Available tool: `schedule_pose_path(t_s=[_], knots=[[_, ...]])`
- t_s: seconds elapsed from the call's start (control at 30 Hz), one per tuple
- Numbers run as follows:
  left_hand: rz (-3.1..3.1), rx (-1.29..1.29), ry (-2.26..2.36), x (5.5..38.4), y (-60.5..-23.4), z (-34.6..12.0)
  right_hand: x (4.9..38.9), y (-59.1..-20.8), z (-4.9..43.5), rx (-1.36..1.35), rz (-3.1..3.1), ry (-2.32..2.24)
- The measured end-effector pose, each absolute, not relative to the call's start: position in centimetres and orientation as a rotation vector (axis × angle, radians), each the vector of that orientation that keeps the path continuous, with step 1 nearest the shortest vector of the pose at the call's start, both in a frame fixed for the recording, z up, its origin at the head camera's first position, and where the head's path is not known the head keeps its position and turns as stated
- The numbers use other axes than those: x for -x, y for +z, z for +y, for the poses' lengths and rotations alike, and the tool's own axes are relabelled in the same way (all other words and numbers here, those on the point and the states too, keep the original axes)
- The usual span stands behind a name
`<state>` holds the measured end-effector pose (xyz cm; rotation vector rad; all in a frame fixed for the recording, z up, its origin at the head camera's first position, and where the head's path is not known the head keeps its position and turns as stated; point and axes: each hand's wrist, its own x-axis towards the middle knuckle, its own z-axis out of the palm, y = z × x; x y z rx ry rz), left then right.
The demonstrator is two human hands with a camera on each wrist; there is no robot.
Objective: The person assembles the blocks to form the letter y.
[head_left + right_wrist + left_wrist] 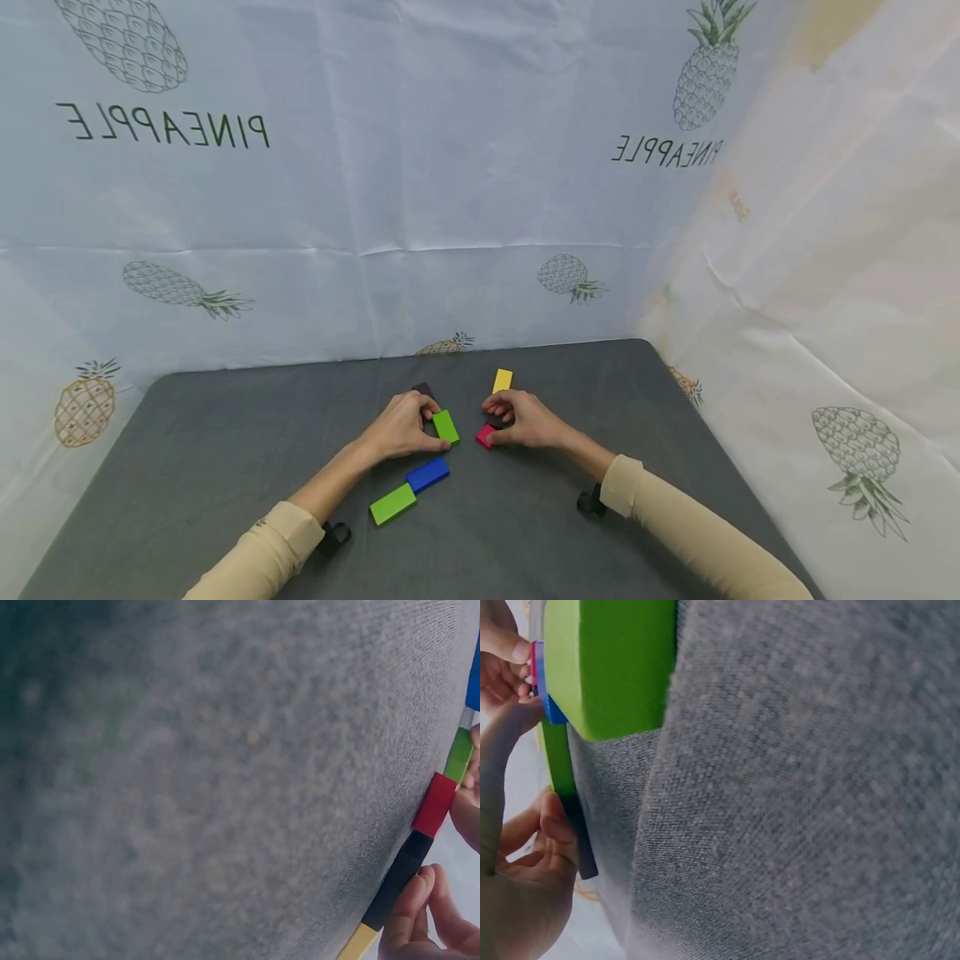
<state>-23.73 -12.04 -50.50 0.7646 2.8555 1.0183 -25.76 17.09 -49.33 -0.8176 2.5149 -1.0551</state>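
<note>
- Beneath: grey fabric-covered table (pixel 525 525).
- Your left hand (pixel 405 426) pinches a green oblong block (pixel 446 427).
- At its three o'clock, your right hand (pixel 534 419) grips a red oblong block (pixel 482 435) and a black oblong block (pixel 396 881).
- Around that green: blue oblong block (pixel 427 475), second green oblong block (pixel 392 505), seven o'clock; dark oblong block (pixel 422 388), eleven; yellow oblong block (pixel 502 381), two.

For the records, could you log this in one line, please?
left hand: touches farther green block; right hand: touches red block; blue block: untouched

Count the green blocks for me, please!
2: one green block is at the left hand, the other lies next to the blue block. The hands might hide more.
</note>
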Motion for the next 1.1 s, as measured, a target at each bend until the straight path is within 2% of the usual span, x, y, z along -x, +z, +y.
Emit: schedule_pose_path(t_s=[0.9, 1.1], knots=[[2.898, -0.618, 1.050, 24.7, -49.9, -7.3, 25.9, -49.4, 17.0, 0.798, 2.512, -1.039], [2.882, -0.652, 1.080, 25.6, -51.4, -7.5, 25.9, -49.3, 17.1, 0.792, 2.504, -1.040]])
